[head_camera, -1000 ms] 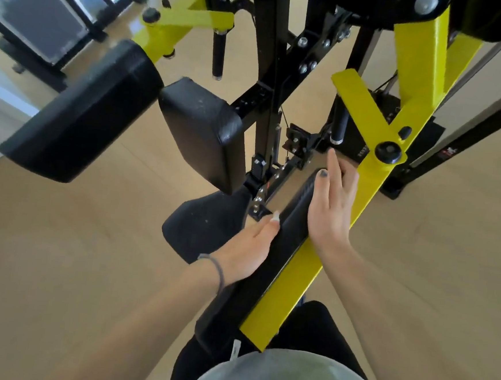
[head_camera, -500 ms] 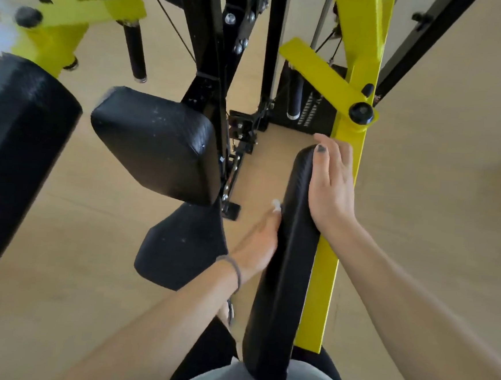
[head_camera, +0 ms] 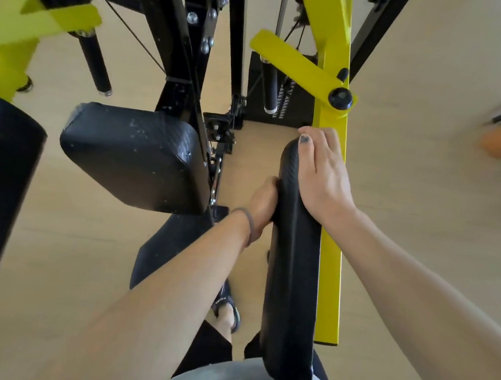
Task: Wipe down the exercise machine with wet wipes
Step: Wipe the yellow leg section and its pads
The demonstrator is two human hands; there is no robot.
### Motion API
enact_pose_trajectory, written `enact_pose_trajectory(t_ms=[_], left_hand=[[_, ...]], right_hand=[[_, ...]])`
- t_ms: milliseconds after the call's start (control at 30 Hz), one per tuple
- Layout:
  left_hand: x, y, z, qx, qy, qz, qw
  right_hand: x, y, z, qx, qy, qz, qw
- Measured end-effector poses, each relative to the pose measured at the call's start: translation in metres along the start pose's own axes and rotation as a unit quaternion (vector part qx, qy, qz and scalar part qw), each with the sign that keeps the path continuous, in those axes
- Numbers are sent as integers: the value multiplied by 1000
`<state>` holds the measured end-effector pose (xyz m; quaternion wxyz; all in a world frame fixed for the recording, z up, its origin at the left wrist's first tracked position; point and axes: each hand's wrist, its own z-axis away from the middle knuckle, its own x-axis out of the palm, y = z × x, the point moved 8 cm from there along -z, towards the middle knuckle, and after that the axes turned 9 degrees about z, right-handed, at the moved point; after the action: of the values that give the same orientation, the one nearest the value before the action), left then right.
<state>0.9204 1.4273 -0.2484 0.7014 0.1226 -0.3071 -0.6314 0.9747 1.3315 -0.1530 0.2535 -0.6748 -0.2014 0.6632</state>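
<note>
One long black arm pad (head_camera: 292,268) runs away from the body on a yellow bar (head_camera: 330,241); the left hand (head_camera: 264,204) presses its left side, its grip hidden; the right hand (head_camera: 324,173) lies flat on top; beyond, two more black pads (head_camera: 132,156)

Open floor gap (head_camera: 250,159) between back pad (head_camera: 135,156) and arm pad (head_camera: 292,268); left hand (head_camera: 263,203) fills it. Yellow bar (head_camera: 332,226) blocks pad's right side.

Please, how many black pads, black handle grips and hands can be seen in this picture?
Black pads: 4
Black handle grips: 2
Hands: 2, left hand and right hand
Total: 8
</note>
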Motion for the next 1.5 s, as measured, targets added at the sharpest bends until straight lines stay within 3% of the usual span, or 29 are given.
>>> enact_pose_trajectory(t_ms=[100,200,367,467,567,667,733,800,900,1000,1100,1233,1300,1400,1500], left_hand=[[-15,-78,33,-117,-21,39,992],[-17,-90,42,-135,-2,71,988],[12,18,13,-3,16,63,998],[19,44,10,77,9,15,997],[13,-2,29,108,-9,12,994],[2,-65,81,191,-57,-43,979],[-6,-99,110,211,-48,-78,973],[-8,-104,104,182,-49,-62,980],[5,-53,49,135,-46,-42,989],[7,-5,17,156,-1,-69,985],[2,-46,49,163,-35,-54,984],[-32,-161,115,57,-20,-58,996],[-36,-197,132,4,0,-4,1000],[-24,-182,144,-32,46,7,998],[1,-119,139,23,18,11,1000]], right_hand=[[1,0,0,-4,-2,0,1000],[3,2,-1,0,-8,7,1000],[3,1,-1,-2,-3,3,1000],[2,1,0,-1,-2,-3,1000],[1,-2,-1,-13,1,7,1000],[0,-6,0,-36,2,30,999],[0,-7,1,-41,-2,37,998],[1,-6,0,-30,-8,39,999],[1,-5,-1,-15,-5,48,999],[0,-3,0,-10,-1,47,999],[1,-3,0,-12,-4,56,998],[2,-3,-2,-20,1,56,998],[1,-4,1,-19,-2,55,998],[-5,-4,14,-1,11,54,998],[0,-3,55,23,-19,19,999]])
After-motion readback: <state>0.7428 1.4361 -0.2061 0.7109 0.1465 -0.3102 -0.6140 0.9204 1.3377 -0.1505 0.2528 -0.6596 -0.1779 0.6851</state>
